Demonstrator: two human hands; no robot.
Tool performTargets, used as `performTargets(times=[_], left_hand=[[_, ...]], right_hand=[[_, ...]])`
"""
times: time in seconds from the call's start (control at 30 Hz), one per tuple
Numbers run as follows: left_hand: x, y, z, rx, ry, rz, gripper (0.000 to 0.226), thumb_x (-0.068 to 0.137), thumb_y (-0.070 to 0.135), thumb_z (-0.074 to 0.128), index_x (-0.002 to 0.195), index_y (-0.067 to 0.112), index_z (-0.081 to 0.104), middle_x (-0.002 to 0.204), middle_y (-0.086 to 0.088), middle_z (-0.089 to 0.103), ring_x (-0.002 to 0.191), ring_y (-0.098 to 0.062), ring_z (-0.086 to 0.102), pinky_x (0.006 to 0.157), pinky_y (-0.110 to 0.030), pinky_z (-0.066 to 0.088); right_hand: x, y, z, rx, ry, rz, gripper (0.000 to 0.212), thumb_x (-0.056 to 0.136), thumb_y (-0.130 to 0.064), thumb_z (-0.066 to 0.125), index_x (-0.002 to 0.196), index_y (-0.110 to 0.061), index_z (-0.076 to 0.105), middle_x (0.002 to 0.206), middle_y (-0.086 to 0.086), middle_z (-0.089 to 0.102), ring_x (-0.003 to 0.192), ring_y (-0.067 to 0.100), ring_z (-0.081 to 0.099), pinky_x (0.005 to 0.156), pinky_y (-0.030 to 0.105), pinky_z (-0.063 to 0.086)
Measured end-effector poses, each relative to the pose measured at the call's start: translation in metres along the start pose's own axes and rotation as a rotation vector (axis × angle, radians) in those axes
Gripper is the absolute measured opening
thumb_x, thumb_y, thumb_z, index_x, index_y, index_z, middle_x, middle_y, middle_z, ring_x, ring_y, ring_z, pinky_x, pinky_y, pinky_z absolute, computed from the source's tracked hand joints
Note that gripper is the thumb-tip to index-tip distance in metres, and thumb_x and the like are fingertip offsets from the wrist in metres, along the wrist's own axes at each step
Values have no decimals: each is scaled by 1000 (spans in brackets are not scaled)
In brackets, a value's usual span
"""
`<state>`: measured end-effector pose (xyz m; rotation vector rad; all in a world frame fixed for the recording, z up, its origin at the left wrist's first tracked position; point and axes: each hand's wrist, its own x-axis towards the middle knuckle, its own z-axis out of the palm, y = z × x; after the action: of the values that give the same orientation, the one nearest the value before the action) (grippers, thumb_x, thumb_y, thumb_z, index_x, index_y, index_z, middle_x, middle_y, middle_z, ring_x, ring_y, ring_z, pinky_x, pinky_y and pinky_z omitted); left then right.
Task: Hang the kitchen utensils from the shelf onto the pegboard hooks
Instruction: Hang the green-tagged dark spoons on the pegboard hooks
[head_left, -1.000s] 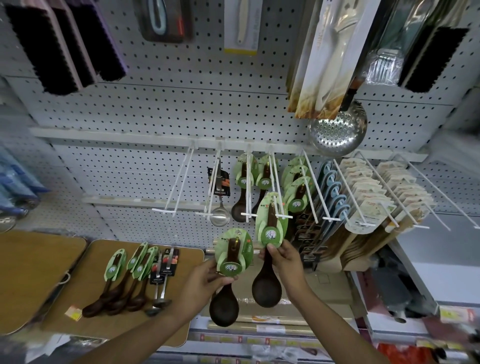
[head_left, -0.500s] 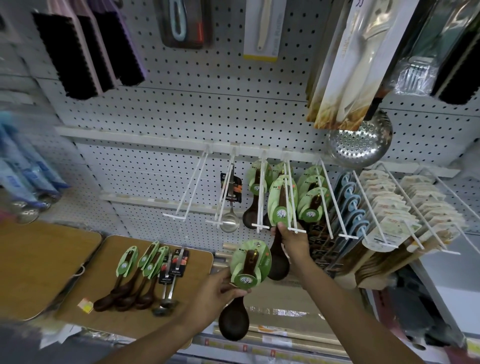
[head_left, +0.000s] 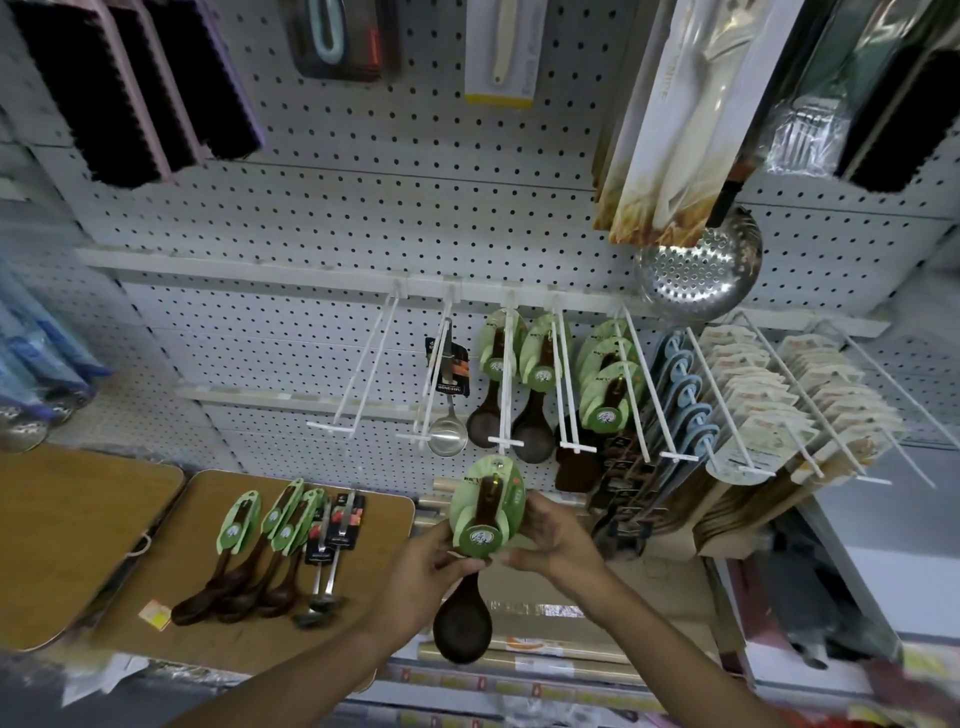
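Observation:
A dark wooden spoon on a green card (head_left: 485, 512) hangs upright in front of me, bowl down. My left hand (head_left: 423, 574) grips the card's lower left edge and my right hand (head_left: 553, 535) pinches its right side. It sits just below the tip of a white pegboard hook (head_left: 505, 384) that carries another carded spoon. The hook beside it (head_left: 563, 384) holds one carded spoon (head_left: 540, 364). Three more carded spoons (head_left: 249, 551) and two metal ladles (head_left: 327, 556) lie on a wooden board (head_left: 171, 525) on the shelf, left of my hands.
An empty double-wire hook (head_left: 363, 374) and a hook with a steel ladle (head_left: 447, 415) stand left of the spoon hooks. Packed hooks of blue and wooden utensils (head_left: 753, 410) crowd the right. A perforated skimmer (head_left: 696, 270) and brushes (head_left: 130, 88) hang above.
My right hand left the spoon it had pushed onto the hook and came down to the card held by my left hand. That spoon now hangs near the back.

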<state>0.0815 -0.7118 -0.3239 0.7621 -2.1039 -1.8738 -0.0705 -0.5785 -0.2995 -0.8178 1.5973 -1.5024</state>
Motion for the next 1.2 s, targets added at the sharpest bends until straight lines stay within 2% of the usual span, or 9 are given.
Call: performTargets(times=[0.13, 0.27, 0.33, 0.47, 0.6, 0.7, 0.8, 1.03, 1.2], left_hand=[[2, -3, 7, -32, 37, -1, 31, 84, 5, 76, 109, 20, 68, 100, 0, 78, 97, -23, 73, 91, -43, 57], [2, -1, 13, -47, 29, 0, 29, 84, 5, 76, 105, 23, 67, 96, 1, 79, 89, -19, 74, 65, -23, 53], [3, 1, 15, -64, 34, -1, 29, 83, 6, 77, 104, 25, 67, 95, 2, 79, 87, -19, 74, 60, -21, 52], [6, -1, 15, -65, 22, -3, 31, 82, 10, 80, 106, 27, 69, 96, 1, 79, 94, -22, 74, 81, -32, 59], [8, -5, 12, -71, 18, -10, 22, 80, 16, 82, 96, 27, 74, 91, -1, 79, 89, -21, 74, 69, -24, 56], [9, -14, 9, -63, 8, -10, 20, 71, 31, 86, 90, 31, 79, 91, -5, 79, 91, -22, 75, 86, -35, 58], [10, -22, 7, -49, -13, -32, 16, 78, 13, 84, 88, 25, 78, 90, -5, 79, 92, -21, 75, 92, -38, 57], [16, -31, 10, -33, -15, -50, 14, 81, 11, 80, 86, 24, 79, 90, 0, 79, 92, -17, 74, 86, -27, 57], [28, -32, 12, -77, -6, -68, 12, 83, 3, 76, 94, 7, 79, 91, -3, 80, 92, -14, 75, 80, -19, 55]], right_hand=[[-8, -3, 10, 54, 125, -43, 30, 77, 0, 78, 105, -3, 66, 104, 10, 74, 100, 26, 70, 86, 32, 56], [-6, -5, 17, 69, 234, -92, 20, 82, -1, 73, 101, 2, 68, 98, 13, 75, 92, 24, 71, 80, 30, 57], [-5, -7, 19, 74, 268, -116, 16, 83, -1, 72, 98, 3, 68, 94, 13, 75, 89, 20, 71, 77, 28, 56], [0, -7, 20, 66, 289, -122, 12, 84, 0, 71, 95, 0, 68, 90, 8, 75, 86, 19, 70, 76, 29, 55], [2, -3, 22, 62, 288, -115, 9, 85, 3, 69, 94, 2, 67, 89, 10, 75, 85, 19, 70, 75, 29, 55], [2, 2, 25, 47, 290, -109, 9, 86, 3, 68, 94, 1, 66, 92, 14, 74, 87, 19, 70, 76, 28, 54], [2, 5, 27, 69, 302, -103, 9, 86, 3, 67, 95, 0, 66, 93, 16, 73, 88, 20, 70, 75, 27, 54], [8, 7, 24, 25, 318, -99, 7, 87, 1, 67, 93, 3, 64, 89, 17, 72, 85, 19, 69, 74, 28, 53], [17, 9, 21, 17, 345, -69, 11, 88, -1, 67, 98, -5, 68, 94, 11, 74, 92, 25, 70, 79, 33, 54]])
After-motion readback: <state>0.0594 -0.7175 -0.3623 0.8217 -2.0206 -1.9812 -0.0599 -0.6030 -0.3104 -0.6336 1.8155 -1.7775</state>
